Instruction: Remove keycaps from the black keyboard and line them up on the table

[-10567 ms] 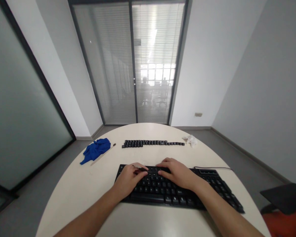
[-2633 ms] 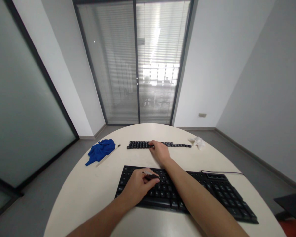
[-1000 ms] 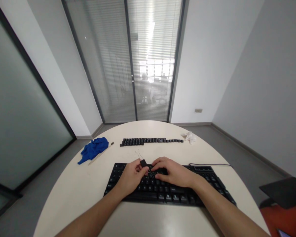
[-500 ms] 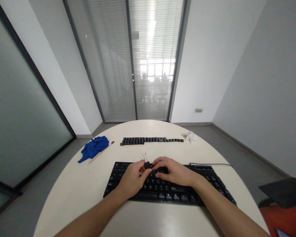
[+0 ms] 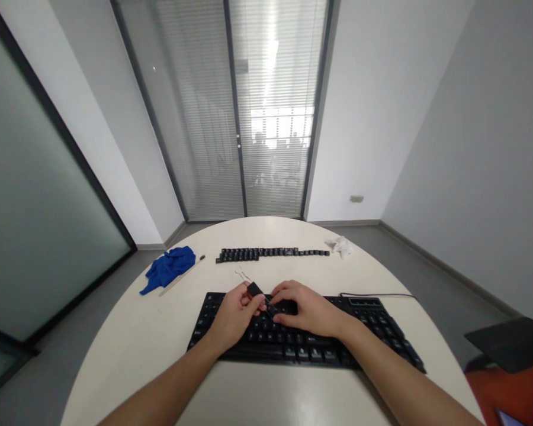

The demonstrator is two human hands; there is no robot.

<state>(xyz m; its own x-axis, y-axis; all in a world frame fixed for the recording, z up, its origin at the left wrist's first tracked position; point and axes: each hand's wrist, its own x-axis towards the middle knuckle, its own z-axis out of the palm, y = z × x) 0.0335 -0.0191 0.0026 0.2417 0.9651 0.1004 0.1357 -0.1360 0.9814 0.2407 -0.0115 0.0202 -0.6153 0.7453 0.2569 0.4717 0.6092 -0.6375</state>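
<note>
My left hand (image 5: 233, 313) is closed in a pinch around the black handle of a wire keycap puller (image 5: 253, 289). Thin wires stick out from the handle's far end, and more wire runs from its near end toward my right hand (image 5: 304, 309). The thumb and fingers of that hand close around a small black keycap (image 5: 272, 310) at the puller's tip. Both hands are over the upper middle of a black keyboard (image 5: 302, 352), which lies flat and is partly covered by them.
Removed keycaps (image 5: 240, 254) stand in rows on the round white table (image 5: 128, 355). To the left lie a blue cloth (image 5: 171, 267) and a thin brush (image 5: 182, 276); a crumpled white tissue (image 5: 341, 246) is at the right. The keyboard's cable (image 5: 377, 294) runs off rightward.
The puller has tilted, its far wires swinging to the left, and its handle shows more. My left hand has shifted slightly left; a small black keycap now shows by my right fingertips.
</note>
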